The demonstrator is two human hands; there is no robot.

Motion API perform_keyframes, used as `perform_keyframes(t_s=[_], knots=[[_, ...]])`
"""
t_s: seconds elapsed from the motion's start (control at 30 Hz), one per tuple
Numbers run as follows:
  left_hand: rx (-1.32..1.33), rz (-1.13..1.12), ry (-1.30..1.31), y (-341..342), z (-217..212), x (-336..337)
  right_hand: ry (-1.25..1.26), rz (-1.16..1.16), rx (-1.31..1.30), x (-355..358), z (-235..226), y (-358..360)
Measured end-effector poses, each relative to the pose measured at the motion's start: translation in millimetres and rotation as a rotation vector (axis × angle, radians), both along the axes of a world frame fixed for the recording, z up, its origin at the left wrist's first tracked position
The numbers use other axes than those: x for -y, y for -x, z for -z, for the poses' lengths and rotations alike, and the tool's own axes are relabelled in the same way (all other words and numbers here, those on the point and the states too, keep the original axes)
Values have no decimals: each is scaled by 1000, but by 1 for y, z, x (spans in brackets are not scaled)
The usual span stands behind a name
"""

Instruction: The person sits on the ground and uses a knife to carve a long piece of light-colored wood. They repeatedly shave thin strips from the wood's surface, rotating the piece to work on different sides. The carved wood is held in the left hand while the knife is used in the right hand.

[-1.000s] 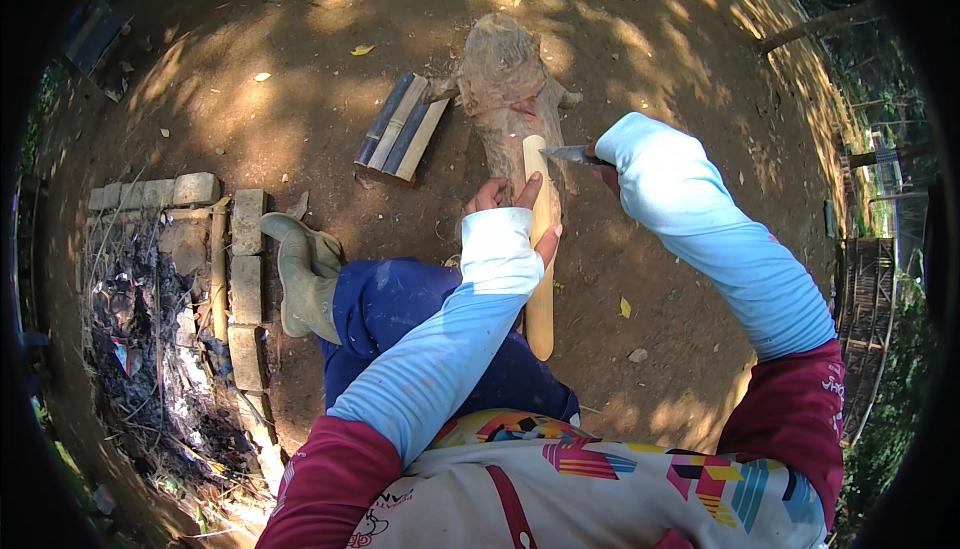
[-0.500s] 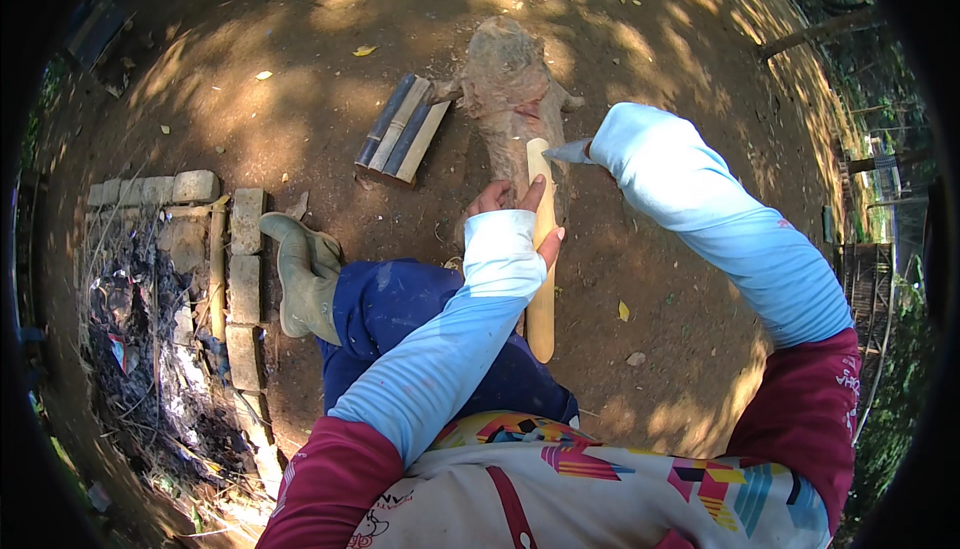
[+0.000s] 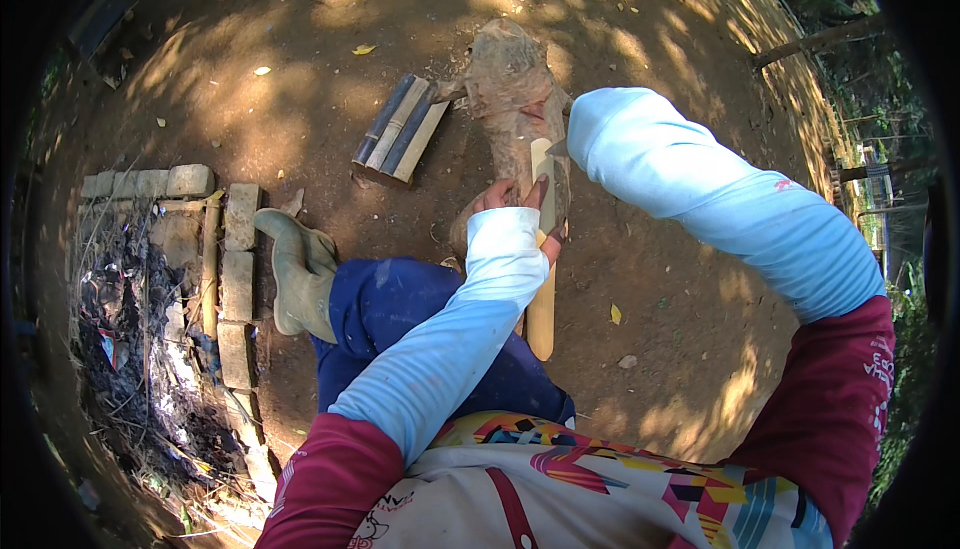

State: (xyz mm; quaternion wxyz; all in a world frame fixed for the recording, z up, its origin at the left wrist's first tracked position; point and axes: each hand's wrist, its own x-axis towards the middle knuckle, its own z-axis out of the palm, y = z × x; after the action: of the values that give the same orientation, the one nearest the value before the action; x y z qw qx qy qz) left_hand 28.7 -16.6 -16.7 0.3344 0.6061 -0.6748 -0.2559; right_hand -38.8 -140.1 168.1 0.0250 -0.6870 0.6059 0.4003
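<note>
My left hand (image 3: pixel 525 197) is closed around a long pale wooden or bamboo slat (image 3: pixel 541 314) with rounded ends. The slat's far end lies against a rough wooden log (image 3: pixel 507 84), and its near end reaches back beside my thigh. On the slat's right side, near the far end, is the grey blade of a knife (image 3: pixel 557 149). My right hand (image 3: pixel 588 129), mostly hidden under a pale blue sleeve, holds that knife; its handle and the fingers do not show.
Left of the log lies a bundle of split bamboo pieces (image 3: pixel 402 129). Grey blocks (image 3: pixel 238 279) border an ash-filled fire pit (image 3: pixel 130 339) at the left. My boot (image 3: pixel 300 269) stands beside the blocks. Dry leaves dot the brown earth.
My right hand and the knife have shifted left, closer to the slat, and the right elbow has swung outward. My left hand keeps its hold on the slat.
</note>
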Motion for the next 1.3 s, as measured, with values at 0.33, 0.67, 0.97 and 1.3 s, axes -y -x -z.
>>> perform_keyframes(t_s=[0.33, 0.67, 0.97, 1.3], knots=[[-3, 36, 20, 2, 3, 0, 2, 349, -218, 33, 33, 20], [-16, 8, 34, -2, 3, 0, 32, 365, -75, 16, 4, 12], [-19, 9, 35, -2, 5, 1, 58, 369, -3, 4, -2, 13], [-27, 5, 49, -1, 5, 0, 59, 301, -5, 6, 6, 22]])
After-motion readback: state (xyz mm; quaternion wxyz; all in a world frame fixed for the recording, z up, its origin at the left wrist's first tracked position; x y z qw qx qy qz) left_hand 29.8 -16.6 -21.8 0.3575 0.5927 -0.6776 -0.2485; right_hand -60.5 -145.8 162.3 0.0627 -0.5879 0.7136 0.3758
